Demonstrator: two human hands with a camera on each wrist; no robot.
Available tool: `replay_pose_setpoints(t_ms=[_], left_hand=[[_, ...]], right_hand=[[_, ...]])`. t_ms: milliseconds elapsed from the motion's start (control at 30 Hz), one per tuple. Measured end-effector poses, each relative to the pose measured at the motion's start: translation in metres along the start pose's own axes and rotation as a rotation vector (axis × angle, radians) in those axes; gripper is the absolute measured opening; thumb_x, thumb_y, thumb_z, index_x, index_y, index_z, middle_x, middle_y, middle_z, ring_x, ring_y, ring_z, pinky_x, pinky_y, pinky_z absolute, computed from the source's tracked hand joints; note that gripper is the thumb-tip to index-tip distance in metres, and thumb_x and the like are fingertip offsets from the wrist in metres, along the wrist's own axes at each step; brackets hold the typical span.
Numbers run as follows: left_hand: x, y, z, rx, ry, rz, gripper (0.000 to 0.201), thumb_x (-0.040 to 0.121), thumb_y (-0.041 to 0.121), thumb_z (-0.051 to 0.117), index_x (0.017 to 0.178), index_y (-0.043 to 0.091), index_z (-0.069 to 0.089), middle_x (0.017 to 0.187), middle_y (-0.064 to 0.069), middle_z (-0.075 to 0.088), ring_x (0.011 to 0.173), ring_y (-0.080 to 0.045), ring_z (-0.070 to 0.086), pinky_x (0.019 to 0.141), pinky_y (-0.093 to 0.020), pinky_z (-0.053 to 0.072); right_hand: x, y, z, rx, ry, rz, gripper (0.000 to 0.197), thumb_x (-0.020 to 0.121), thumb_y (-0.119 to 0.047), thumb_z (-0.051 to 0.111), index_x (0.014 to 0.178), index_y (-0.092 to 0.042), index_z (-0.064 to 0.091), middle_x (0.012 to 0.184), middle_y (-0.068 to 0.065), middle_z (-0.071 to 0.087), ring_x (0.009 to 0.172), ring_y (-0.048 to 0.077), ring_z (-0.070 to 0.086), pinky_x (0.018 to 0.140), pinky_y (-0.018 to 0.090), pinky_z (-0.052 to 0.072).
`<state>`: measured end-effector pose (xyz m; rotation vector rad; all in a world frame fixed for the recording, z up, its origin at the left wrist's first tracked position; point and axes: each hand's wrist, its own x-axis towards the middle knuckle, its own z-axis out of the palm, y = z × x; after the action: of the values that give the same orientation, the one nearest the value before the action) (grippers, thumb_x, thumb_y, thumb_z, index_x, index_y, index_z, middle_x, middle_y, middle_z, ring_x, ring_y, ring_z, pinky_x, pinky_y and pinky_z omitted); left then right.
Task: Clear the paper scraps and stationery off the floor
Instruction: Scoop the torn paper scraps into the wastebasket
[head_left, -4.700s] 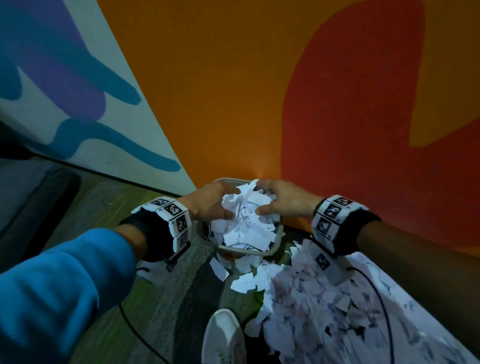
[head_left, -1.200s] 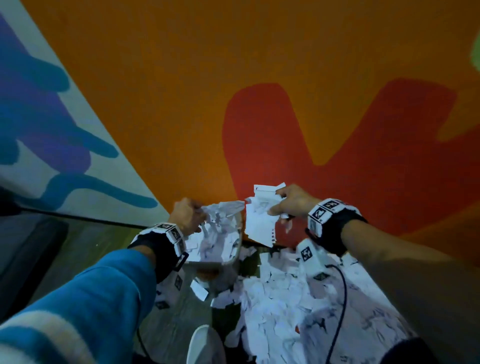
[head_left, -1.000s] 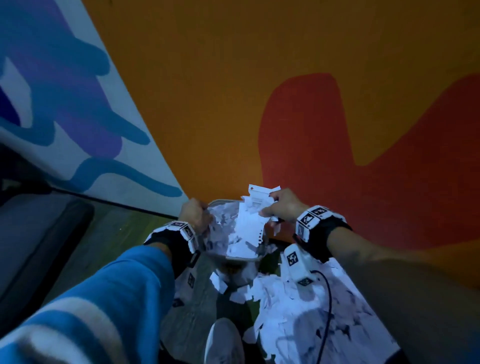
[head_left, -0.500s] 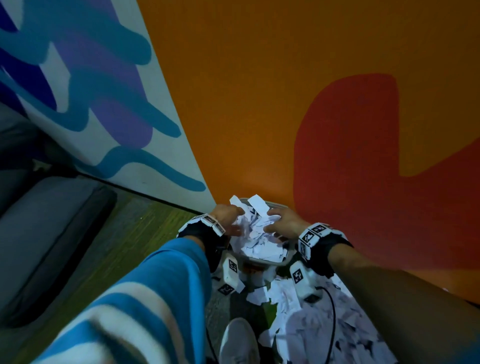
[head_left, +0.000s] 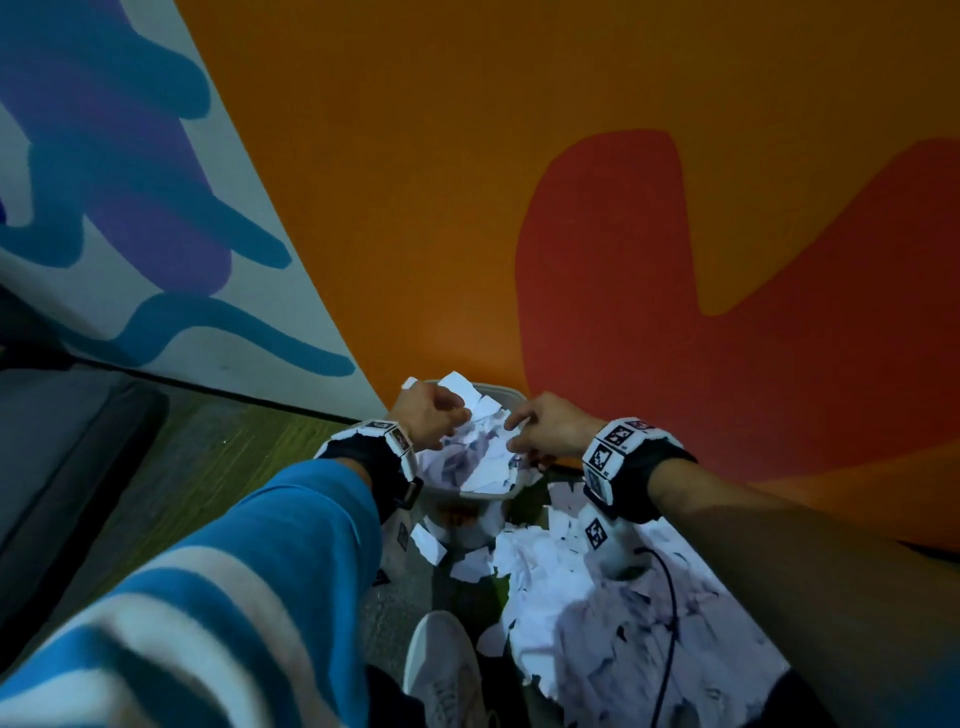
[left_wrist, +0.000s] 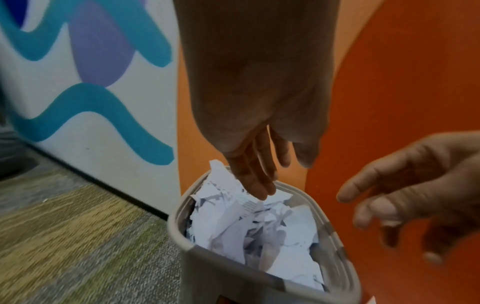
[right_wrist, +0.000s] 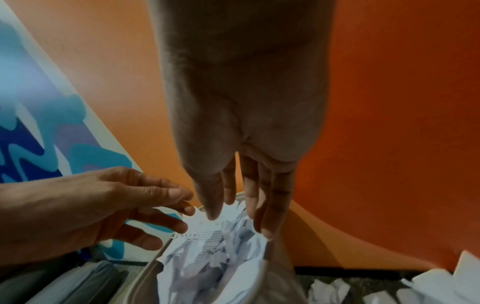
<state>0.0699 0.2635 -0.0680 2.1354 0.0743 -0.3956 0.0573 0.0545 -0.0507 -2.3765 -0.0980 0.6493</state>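
Observation:
A grey waste bin stands against the wall, heaped to the rim with white paper scraps. Both my hands hover over its mouth. My left hand is at the bin's left side; in the left wrist view my left hand points straight fingers down onto the top scraps. My right hand is at the right side; in the right wrist view my right hand has straight fingers whose tips touch the heap. Neither hand holds anything.
A large spread of torn paper covers the floor right of the bin, and a few scraps lie in front of it. My white shoe is below. A dark cable crosses the paper. A grey cushion lies at the left.
My right hand carried a bunch of scraps over the bin and let them go. Both hands then came down onto the heap, and now their fingers rest loosely on top.

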Motion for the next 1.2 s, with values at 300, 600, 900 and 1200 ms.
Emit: replay_pose_setpoints(t_ms=[300, 600, 900, 1200], left_hand=[[-0.014, 0.061, 0.104, 0.45, -0.359, 0.35, 0.017, 0.088, 0.028, 0.068, 0.077, 0.017, 0.072, 0.073, -0.004, 0.073, 0.072, -0.024, 0.071, 0.065, -0.036, 0.057], [-0.019, -0.023, 0.282, 0.59, -0.641, 0.167, 0.067, 0.091, 0.047, 0.065, 0.145, 0.014, 0.045, 0.143, -0.012, 0.05, 0.131, -0.033, 0.048, 0.104, -0.039, 0.041], [0.016, -0.089, 0.362, 0.631, -0.57, 0.038, 0.13, 0.057, 0.068, 0.078, 0.155, 0.043, -0.002, 0.164, -0.008, -0.001, 0.148, -0.043, 0.003, 0.114, -0.061, 0.025], [0.04, -0.095, 0.385, 0.75, -0.357, 0.099, 0.074, 0.087, 0.01, 0.064, 0.147, 0.036, 0.029, 0.145, -0.01, 0.025, 0.129, -0.041, 0.029, 0.092, -0.057, 0.048]], right_hand=[[-0.083, 0.103, -0.037, -0.127, -0.096, 0.186, 0.024, 0.089, -0.016, 0.072, 0.108, -0.002, 0.068, 0.077, 0.003, 0.068, 0.071, 0.024, 0.07, 0.062, 0.036, 0.061], [-0.096, 0.285, 0.024, -0.194, -0.151, 0.449, 0.064, 0.084, -0.031, 0.075, 0.139, -0.014, 0.047, 0.135, 0.007, 0.048, 0.117, 0.025, 0.053, 0.084, 0.03, 0.044], [-0.047, 0.368, 0.081, -0.229, -0.12, 0.575, 0.133, 0.062, -0.063, 0.081, 0.153, -0.038, -0.012, 0.161, 0.017, -0.007, 0.142, 0.055, 0.011, 0.11, 0.064, 0.026], [-0.027, 0.371, 0.099, -0.328, -0.059, 0.405, 0.084, 0.069, -0.046, 0.081, 0.139, -0.03, 0.037, 0.139, 0.015, 0.024, 0.125, 0.044, 0.031, 0.097, 0.053, 0.045]])
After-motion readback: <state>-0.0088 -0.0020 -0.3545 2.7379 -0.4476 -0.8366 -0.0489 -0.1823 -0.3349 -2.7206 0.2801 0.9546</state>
